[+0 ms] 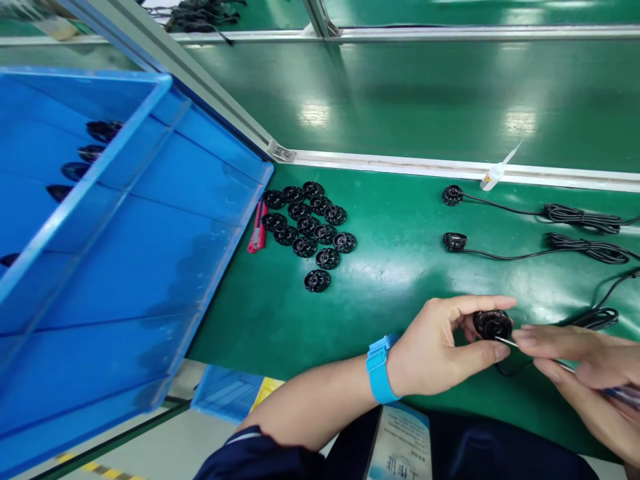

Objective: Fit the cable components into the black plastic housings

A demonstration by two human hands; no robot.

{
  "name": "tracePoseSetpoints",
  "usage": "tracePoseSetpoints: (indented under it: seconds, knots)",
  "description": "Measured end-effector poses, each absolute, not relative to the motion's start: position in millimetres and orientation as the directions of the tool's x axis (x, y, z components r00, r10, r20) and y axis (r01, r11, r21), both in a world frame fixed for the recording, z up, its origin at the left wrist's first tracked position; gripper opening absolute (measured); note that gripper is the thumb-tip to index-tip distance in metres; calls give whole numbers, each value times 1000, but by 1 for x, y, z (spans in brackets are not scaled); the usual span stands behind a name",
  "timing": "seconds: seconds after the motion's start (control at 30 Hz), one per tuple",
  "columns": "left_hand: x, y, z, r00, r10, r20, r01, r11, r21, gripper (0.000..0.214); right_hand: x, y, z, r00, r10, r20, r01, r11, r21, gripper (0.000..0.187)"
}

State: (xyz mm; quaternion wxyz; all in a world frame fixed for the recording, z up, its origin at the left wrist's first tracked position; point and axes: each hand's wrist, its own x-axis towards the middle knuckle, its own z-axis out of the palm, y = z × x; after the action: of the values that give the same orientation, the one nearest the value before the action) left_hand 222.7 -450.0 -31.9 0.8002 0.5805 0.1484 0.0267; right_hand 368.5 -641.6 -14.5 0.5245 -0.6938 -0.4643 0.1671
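My left hand (445,343), with a blue wrist strap (379,369), pinches a small round black part (493,325) between thumb and fingers, just above the green bench mat (400,280). My right hand (580,370) is closed on a thin metal tool (515,345) whose tip touches the round part. A black cable (595,319) runs from the part off to the right.
Several loose black round parts (310,227) lie in a cluster mid-bench beside a red cutter (257,230). Two wired parts (453,195) (455,241) with coiled cables lie at right, near a small glue bottle (493,177). A big blue bin (100,233) stands tilted at left.
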Motion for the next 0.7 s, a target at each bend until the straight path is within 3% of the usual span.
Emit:
tracePoseSetpoints:
  seconds: [0.1,0.27,0.43,0.7]
  knots:
    - [222,-449,-30,953,222,-204,123,330,936,54,367,-645,-18,446,844,297,507,35,-861,24]
    - [221,-449,-27,950,240,-197,111,329,938,53,363,-649,-27,510,826,241,538,-87,-839,28]
    - [221,-450,-28,954,237,-185,91,357,930,54,363,-647,-28,479,851,215,521,-78,-850,34]
    - [221,-451,-29,956,209,-208,108,405,908,56,359,-626,-6,415,833,365,594,56,-803,24]
